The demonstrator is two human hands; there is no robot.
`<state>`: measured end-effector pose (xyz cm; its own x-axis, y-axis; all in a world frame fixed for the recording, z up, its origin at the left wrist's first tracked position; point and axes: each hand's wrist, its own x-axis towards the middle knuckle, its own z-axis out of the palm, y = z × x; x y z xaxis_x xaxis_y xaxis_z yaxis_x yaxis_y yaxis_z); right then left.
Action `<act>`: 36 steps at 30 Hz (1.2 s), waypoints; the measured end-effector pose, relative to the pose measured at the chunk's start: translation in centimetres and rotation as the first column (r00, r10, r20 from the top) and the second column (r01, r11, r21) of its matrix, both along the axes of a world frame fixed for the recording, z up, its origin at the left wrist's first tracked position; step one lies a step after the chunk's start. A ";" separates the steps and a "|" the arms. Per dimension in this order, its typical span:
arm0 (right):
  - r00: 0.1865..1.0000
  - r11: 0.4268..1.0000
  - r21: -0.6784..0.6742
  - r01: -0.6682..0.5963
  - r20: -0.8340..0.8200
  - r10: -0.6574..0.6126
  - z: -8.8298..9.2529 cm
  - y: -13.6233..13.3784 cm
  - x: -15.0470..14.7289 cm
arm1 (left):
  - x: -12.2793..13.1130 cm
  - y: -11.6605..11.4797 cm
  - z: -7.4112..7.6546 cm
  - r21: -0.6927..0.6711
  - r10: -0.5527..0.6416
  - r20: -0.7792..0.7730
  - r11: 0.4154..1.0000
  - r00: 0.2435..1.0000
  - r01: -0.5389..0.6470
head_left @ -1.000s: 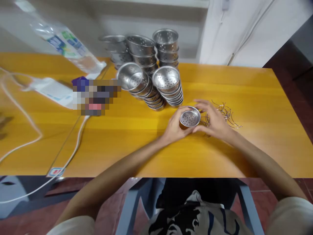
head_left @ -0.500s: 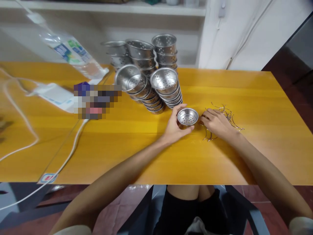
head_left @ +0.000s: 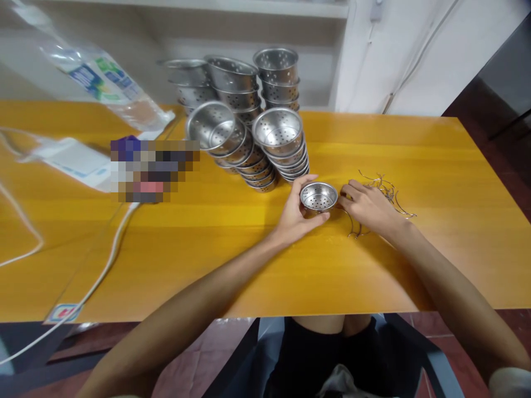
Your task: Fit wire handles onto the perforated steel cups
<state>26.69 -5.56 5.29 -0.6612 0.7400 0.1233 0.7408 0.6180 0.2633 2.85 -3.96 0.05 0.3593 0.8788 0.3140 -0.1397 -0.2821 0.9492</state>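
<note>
My left hand [head_left: 299, 213] is wrapped round a small perforated metal cup [head_left: 318, 197], its mouth facing up, with the thumb at the near side and fingers behind. Close to the cup's right rim is my right hand [head_left: 367, 205], its fingers bent and pressed together. What they pinch, if anything, is hidden. Curved thin metal wires [head_left: 388, 190] lie in a loose tangle behind and to the right of this hand. Another bent wire [head_left: 352, 224] shows just below its fingers; I cannot tell whether it is held.
Tall stacks of perforated metal cups [head_left: 277, 132] stand and lean behind my left hand. On the left are a tilted plastic bottle [head_left: 110, 83], a white power strip [head_left: 77, 160], white cables [head_left: 108, 257] and a blurred-out patch. The table's front edge [head_left: 290, 314] runs before my lap.
The camera view has shifted slightly, so the stacks and the items at left sit a little differently. My right hand's fingers have moved slightly by the cup's rim; my left hand still holds the cup.
</note>
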 end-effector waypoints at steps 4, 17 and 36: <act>0.999 0.999 -0.040 -0.003 0.046 0.005 0.3 0.1 -0.1 | 0.0 -0.2 0.1 -0.034 -0.010 0.000 0.999 1.000 0.010; 0.798 0.989 0.139 0.051 -0.601 0.044 2.3 -0.8 2.9 | -0.4 -0.2 0.3 0.016 -0.059 -0.055 0.998 0.997 0.060; 0.544 0.991 0.068 -0.111 -0.831 0.118 -0.2 -2.3 -0.3 | 0.2 -1.5 2.2 0.331 -0.020 -0.315 0.935 0.949 0.130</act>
<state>26.40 -7.84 5.10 -0.3392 0.6623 0.6680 0.5530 0.7149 -0.4280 3.09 -5.47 2.29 0.5455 0.7024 0.4572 0.1041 -0.5981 0.7946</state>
